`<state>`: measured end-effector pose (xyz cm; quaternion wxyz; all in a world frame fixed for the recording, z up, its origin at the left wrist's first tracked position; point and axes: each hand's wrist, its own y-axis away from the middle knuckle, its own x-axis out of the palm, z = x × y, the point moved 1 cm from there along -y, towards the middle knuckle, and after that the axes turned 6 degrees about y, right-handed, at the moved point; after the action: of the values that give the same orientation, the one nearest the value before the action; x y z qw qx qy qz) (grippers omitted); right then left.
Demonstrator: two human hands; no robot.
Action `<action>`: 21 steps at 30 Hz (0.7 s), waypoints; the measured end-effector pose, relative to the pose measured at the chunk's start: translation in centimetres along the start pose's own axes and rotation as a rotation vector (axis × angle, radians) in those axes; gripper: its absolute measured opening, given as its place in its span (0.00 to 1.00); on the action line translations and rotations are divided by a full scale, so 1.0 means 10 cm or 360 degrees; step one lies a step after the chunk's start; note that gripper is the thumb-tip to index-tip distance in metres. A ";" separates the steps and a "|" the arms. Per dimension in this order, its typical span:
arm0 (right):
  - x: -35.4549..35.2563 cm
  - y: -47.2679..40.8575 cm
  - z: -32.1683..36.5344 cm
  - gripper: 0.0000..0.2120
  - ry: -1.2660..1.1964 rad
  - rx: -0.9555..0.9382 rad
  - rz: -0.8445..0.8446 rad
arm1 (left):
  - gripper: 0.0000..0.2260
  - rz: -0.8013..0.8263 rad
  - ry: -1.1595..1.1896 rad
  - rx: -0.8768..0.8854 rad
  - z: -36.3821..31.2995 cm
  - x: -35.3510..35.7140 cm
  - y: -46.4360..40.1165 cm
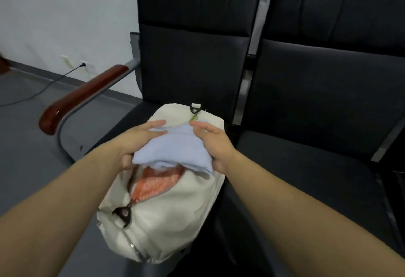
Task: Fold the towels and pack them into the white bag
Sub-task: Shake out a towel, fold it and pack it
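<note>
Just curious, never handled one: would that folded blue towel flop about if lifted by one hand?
Probably floppy: the blue towel sags over the white bag opening. Likely light and soft, since the left hand and right hand dent it. Hardly slippery.

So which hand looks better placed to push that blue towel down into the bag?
Probably the right hand: it lies over the blue towel's top edge, while the left hand grips its side by the white bag's opening.

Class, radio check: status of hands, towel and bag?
Both hands, left hand and right hand, grip folded blue towel. Over open white bag. Orange towel already inside. Nothing obstructing.
</note>
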<state>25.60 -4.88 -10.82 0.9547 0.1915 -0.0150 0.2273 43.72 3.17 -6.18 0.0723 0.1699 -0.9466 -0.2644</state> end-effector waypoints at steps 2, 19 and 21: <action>0.10 -0.15 -0.01 0.19 -0.0165 0.0207 0.0043 | 0.09 0.0046 0.0077 -0.0150 0.06 -0.03 -0.15; 0.02 -0.70 -0.13 0.29 0.0828 -0.0049 -0.0288 | 0.21 -0.0288 -0.1063 0.0585 0.11 0.08 -1.09; 0.02 -0.72 -0.13 0.30 0.0816 0.0052 -0.0244 | 0.19 -0.0248 -0.1103 0.0563 0.10 0.08 -1.16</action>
<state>28.90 -10.26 -14.62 0.9385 0.1437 0.2457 0.1956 46.02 -5.94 -13.07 -0.3022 0.1518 -0.9300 -0.1437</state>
